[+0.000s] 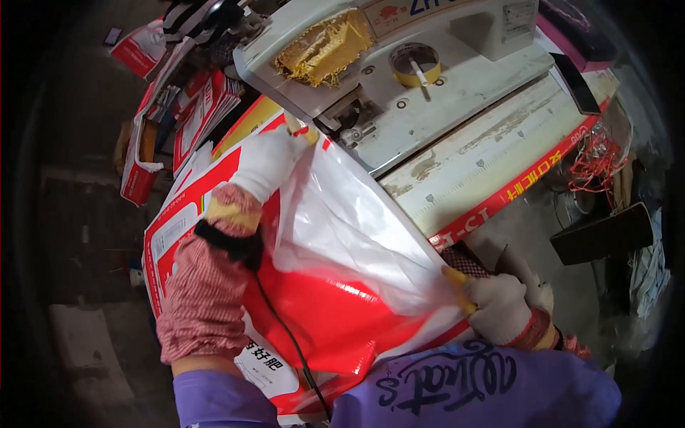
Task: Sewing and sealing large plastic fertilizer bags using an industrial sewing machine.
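A red and white plastic sack (349,207) stretches across the middle, its pale lining showing along the upper side. My left hand (271,162), in a white glove with yellow fingertips, pinches the sack's far corner beside the sewing machine (474,64). My right hand (499,303), gloved alike, grips the sack's near edge at the lower right. Between both hands the sack's edge is pulled fairly straight along the machine's side. More red and white sacks (185,203) lie beneath my left forearm. A dark cord (285,332) runs down from my left wrist over the sack.
On the machine bed sit a yellow tape roll (408,78) with a white stick in it and a yellow fibrous pad (325,46). Folded sacks (207,114) stand at the left. A red-edged board (492,157) adjoins the machine; red string (599,160) hangs at the right.
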Action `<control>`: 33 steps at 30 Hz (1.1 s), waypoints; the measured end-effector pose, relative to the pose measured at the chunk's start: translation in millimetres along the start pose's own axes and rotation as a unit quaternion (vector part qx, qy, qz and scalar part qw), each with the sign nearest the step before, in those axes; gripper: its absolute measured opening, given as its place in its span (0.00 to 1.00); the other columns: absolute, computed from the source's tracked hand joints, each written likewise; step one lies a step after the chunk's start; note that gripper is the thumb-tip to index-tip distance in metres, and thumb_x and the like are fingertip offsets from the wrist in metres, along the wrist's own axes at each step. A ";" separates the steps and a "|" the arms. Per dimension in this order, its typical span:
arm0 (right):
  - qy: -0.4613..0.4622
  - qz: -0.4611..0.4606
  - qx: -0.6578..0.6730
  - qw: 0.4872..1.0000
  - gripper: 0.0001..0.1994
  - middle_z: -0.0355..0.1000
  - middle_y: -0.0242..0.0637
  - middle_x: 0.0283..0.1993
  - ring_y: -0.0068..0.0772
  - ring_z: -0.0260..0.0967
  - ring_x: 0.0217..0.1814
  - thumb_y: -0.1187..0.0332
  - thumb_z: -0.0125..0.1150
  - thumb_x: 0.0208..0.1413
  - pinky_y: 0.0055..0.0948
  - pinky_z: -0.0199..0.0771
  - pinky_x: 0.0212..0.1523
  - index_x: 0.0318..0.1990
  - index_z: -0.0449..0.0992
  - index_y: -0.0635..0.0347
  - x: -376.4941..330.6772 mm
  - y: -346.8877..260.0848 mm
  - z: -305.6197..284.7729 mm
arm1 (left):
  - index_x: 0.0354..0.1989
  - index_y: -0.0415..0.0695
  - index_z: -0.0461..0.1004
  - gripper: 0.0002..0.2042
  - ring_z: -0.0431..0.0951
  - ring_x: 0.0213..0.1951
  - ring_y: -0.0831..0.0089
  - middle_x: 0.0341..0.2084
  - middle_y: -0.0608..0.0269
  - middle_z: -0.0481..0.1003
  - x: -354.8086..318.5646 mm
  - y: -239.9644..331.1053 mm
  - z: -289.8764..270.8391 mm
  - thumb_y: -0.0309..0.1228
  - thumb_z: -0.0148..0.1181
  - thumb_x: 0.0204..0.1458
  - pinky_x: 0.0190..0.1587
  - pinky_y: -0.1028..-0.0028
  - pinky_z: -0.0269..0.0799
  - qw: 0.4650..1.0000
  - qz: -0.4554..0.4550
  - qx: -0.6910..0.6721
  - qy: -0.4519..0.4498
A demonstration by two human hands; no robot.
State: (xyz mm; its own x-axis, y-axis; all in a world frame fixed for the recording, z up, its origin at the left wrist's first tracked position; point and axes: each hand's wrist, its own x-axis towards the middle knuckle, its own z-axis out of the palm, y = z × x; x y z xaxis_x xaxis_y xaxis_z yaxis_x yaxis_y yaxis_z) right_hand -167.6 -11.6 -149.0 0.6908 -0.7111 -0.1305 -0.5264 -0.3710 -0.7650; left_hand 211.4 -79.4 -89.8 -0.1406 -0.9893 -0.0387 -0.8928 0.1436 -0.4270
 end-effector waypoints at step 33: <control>-0.107 -0.358 -0.214 0.903 0.12 0.73 0.42 0.31 0.47 0.70 0.34 0.62 0.55 0.40 0.38 0.69 0.35 0.31 0.76 0.56 282.8 -57.8 13.3 | 0.39 0.37 0.69 0.23 0.73 0.34 0.61 0.30 0.54 0.72 19.0 83.3 -161.5 0.45 0.59 0.43 0.39 0.67 0.68 0.811 0.229 -0.295 -0.451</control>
State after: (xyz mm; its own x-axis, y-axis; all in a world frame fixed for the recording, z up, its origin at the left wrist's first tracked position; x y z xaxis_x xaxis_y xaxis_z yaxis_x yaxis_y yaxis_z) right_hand 64.7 -183.4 -150.1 0.9855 -0.0837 0.1473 -0.0191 -0.9187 -0.3945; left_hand 65.2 -82.1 19.7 -0.3831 -0.4064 -0.8295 -0.9218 0.2262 0.3149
